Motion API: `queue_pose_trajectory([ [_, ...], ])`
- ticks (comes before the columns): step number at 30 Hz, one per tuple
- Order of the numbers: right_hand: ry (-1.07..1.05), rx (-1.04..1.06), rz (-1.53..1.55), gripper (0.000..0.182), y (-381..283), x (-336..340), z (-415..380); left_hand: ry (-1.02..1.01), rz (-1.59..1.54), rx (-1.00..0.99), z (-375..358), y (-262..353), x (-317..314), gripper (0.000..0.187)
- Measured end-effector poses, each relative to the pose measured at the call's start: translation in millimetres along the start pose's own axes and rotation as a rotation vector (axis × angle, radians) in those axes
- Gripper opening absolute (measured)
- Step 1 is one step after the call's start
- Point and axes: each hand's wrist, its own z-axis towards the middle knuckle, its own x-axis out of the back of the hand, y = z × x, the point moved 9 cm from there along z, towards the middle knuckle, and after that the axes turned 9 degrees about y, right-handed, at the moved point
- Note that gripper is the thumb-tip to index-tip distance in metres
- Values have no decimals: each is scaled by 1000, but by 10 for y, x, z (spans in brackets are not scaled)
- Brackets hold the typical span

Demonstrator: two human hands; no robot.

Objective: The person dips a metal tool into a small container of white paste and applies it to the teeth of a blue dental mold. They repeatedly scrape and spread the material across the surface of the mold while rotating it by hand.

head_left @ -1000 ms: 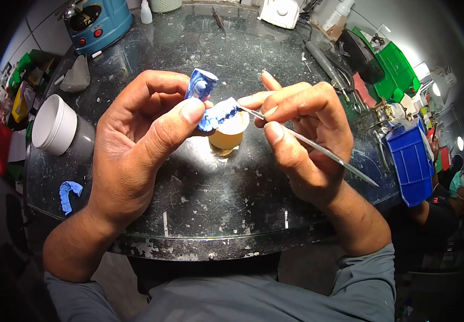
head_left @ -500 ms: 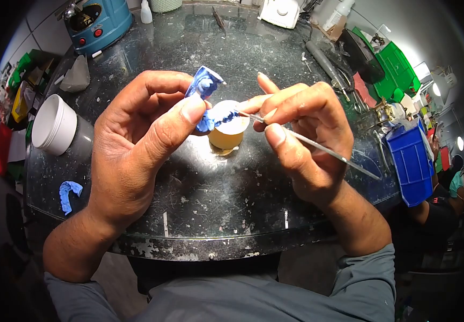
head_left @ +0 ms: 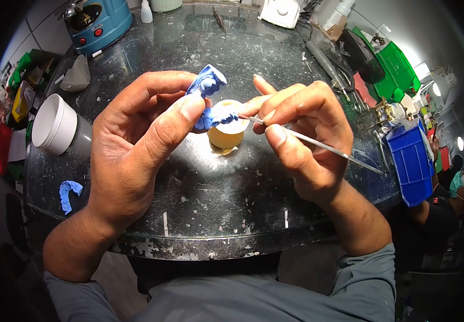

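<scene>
My left hand is closed, with a blue dental impression pinched between thumb and fingers. The impression is curved, with tooth-shaped bumps along its lower arm; my thumb hides part of it. In my right hand, a thin brush-like tool with a pale, slender handle is held like a pen. Its fine tip meets or nearly meets the right end of the impression. A yellow pot with a whitish top stands on the table behind the impression. Left of my left wrist lies another blue curved dental piece.
A white tub stands at left. Toward the back are a blue machine with red knobs and a white device. A grey handpiece, a green case and a blue bin line the right side.
The impression has tilted slightly in my left hand. The tool's tip has moved slightly right and its handle has dipped a little; both hands keep their grips.
</scene>
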Motion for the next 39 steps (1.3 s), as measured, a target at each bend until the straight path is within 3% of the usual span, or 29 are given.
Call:
queue_pose_trajectory([
  [39,19,-79,21,13,64,9,-9,-35,-29,4,-16,51,-64,28],
])
